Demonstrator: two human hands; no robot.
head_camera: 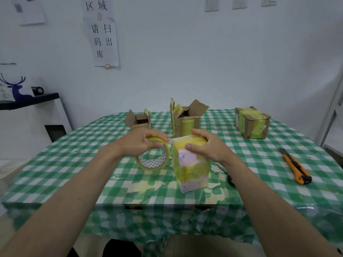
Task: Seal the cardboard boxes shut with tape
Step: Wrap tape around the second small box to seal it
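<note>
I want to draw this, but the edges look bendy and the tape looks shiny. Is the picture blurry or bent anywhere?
In the head view, the wide lens bends the edges, so the table curves round and the arms stretch; the light is soft and even, shadows are faint; pale glare sits on the tape roll in the left hand and on the box under the right hand; the whole picture is slightly soft.

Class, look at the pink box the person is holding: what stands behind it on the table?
Right behind the pink box stands an open brown box, flaps up. Left of that sits a smaller open box. The pink box and the right hand cover the brown box's bottom edge.
</note>
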